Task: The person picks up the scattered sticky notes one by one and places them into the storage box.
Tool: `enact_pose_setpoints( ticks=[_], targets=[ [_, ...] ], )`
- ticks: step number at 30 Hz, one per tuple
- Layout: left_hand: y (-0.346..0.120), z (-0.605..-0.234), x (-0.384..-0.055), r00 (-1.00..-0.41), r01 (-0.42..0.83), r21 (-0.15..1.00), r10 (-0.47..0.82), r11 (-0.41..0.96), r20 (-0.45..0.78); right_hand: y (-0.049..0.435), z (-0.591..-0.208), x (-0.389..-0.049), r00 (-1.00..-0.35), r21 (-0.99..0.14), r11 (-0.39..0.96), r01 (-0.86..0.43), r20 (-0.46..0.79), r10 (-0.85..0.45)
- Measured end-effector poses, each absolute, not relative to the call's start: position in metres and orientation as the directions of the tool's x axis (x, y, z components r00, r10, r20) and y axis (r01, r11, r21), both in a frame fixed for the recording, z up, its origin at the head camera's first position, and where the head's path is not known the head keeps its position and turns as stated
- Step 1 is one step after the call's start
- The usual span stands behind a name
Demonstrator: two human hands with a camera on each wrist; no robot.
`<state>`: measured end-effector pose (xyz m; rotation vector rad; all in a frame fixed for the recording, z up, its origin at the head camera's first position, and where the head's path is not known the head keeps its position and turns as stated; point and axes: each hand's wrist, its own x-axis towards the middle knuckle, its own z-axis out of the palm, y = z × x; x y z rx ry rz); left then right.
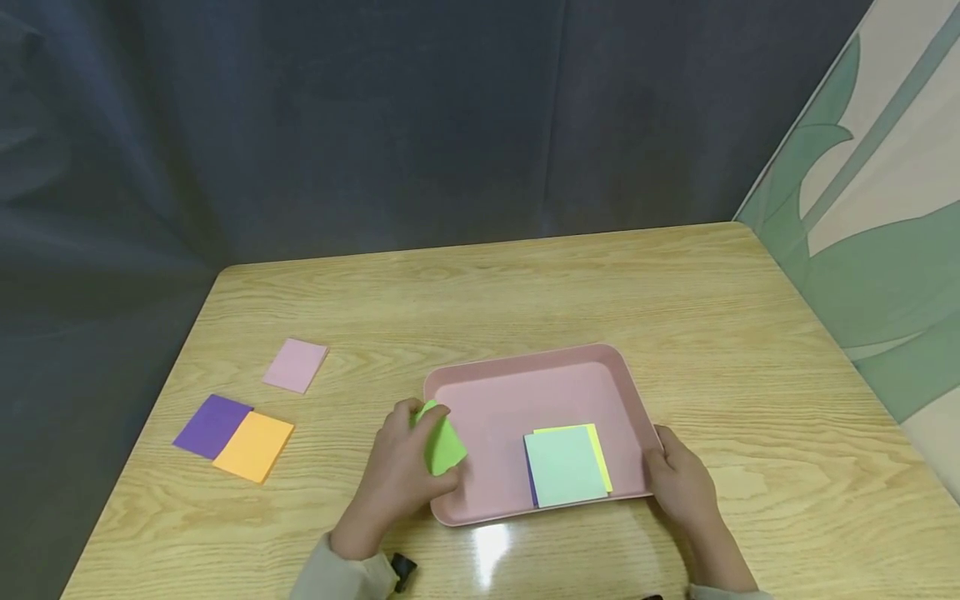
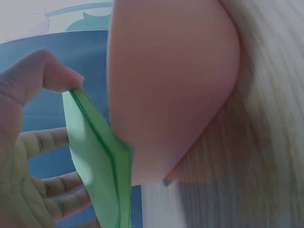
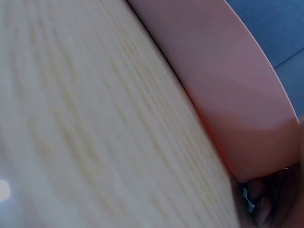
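My left hand (image 1: 397, 471) pinches a bright green sticky note pad (image 1: 447, 446) over the left end of a pink tray (image 1: 480, 408). In the left wrist view the green pad (image 2: 92, 152) is gripped between thumb and fingers, close beside the tray's outer wall (image 2: 171, 85). My right hand (image 1: 684, 487) holds the tray's right wall near its front corner, the fingertips curled under the tray in the right wrist view. Inside the tray, toward the front right, a mint pad (image 1: 566, 468) lies over a yellow pad (image 1: 603, 467) and a dark blue one, which show only at their edges.
On the wooden table (image 1: 525, 292), left of the tray, lie a pink pad (image 1: 296, 365), a purple pad (image 1: 212, 425) and an orange pad (image 1: 253, 447), the last two touching. A dark cloth (image 1: 450, 125) hangs behind the table, a leaf-patterned one (image 1: 885, 267) at right.
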<state>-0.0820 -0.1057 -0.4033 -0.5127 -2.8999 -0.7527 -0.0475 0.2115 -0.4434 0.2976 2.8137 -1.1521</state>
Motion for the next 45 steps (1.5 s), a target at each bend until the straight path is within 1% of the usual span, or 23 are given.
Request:
enact_pose_setpoints(
  ticks=[18, 28, 37, 45],
  targets=[
    [-0.091, -0.403, -0.083, -0.897, 0.442, 0.422, 0.387, 0.792, 0.214, 0.212, -0.444, -0.047, -0.979, -0.693, 0.691, 0.205, -0.139, 0.150],
    [-0.082, -0.402, -0.084, -0.870, 0.490, 0.421, 0.456, 0.763, 0.187, 0.212, -0.447, -0.048, -0.979, -0.694, 0.691, 0.200, -0.117, 0.166],
    [-0.077, -0.409, -0.085, -0.858, 0.508, 0.404, 0.488, 0.761, 0.158, 0.212, -0.445, -0.048, -0.981, -0.691, 0.697, 0.192, -0.118, 0.153],
    [-0.074, -0.419, -0.083, -0.832, 0.544, 0.386, 0.539, 0.745, 0.132, 0.212, -0.445, -0.047, -0.980, -0.689, 0.698, 0.198, -0.124, 0.155]
  ],
)
